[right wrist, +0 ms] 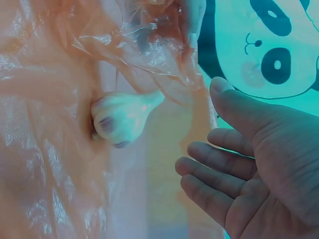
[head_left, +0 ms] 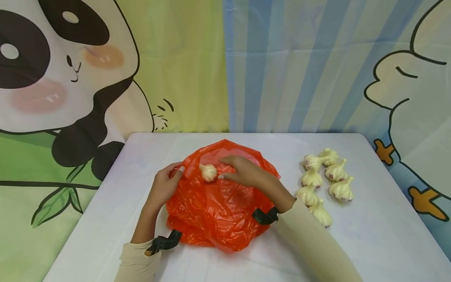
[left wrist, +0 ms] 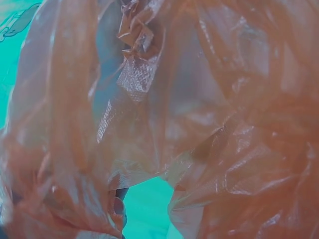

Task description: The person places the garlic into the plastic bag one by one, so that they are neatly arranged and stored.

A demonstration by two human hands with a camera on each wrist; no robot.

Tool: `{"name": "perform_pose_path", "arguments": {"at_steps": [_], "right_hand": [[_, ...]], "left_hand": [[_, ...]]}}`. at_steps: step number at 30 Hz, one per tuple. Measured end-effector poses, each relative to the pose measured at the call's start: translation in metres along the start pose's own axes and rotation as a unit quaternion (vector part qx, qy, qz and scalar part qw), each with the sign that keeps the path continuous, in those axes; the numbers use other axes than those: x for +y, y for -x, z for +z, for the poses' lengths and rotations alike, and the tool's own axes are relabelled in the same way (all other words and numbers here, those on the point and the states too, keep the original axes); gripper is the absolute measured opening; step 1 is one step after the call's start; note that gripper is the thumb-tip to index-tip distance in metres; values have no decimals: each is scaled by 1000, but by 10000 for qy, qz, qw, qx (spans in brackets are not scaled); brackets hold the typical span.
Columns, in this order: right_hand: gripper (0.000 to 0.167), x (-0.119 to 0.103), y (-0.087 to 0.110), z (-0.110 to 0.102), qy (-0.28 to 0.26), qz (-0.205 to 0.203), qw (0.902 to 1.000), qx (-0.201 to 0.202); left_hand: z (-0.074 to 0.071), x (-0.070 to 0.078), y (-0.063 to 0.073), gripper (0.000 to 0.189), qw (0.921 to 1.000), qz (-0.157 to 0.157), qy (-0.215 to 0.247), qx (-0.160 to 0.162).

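A red plastic bag lies spread on the table, its mouth held up at the left. My left hand pinches the bag's left edge between thumb and fingers. Against the bag's red film is one garlic bulb, its stem pointing up and left. My right hand is just right of this bulb, thumb and fingers apart. The right wrist view shows the garlic bulb apart from the loosely bent fingers. Crumpled bag film fills most of the left wrist view and hides most of the left hand.
Several more garlic bulbs sit in a loose group on the right of the white table, beyond the right forearm. Behind the table hangs a cartoon-printed cloth. A dark wrist mount overlaps the bag's right side.
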State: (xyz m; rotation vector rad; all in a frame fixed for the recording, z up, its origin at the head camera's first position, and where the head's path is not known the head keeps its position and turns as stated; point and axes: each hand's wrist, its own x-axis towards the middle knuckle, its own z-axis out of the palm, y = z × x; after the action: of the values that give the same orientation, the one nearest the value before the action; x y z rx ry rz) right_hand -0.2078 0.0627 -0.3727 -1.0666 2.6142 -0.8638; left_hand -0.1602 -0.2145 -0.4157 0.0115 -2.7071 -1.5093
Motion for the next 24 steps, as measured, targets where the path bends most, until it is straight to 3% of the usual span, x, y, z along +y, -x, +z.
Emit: {"name": "perform_pose_path", "arguments": {"at_steps": [8, 14, 18, 24], "right_hand": [[51, -3, 27, -12, -34, -200, 9998, 39], [49, 3, 51, -20, -437, -377, 9976, 374], [47, 14, 69, -22, -887, -247, 9934, 686], [50, 26, 101, -29, -1130, 147, 9879, 1052]], "left_hand": [[-1, -2, -1, 52, 10000, 6, 10, 28], [0, -2, 0, 52, 10000, -26, -47, 38], [0, -1, 0, 51, 10000, -32, -40, 41], [2, -2, -1, 52, 10000, -40, 8, 30]]}}
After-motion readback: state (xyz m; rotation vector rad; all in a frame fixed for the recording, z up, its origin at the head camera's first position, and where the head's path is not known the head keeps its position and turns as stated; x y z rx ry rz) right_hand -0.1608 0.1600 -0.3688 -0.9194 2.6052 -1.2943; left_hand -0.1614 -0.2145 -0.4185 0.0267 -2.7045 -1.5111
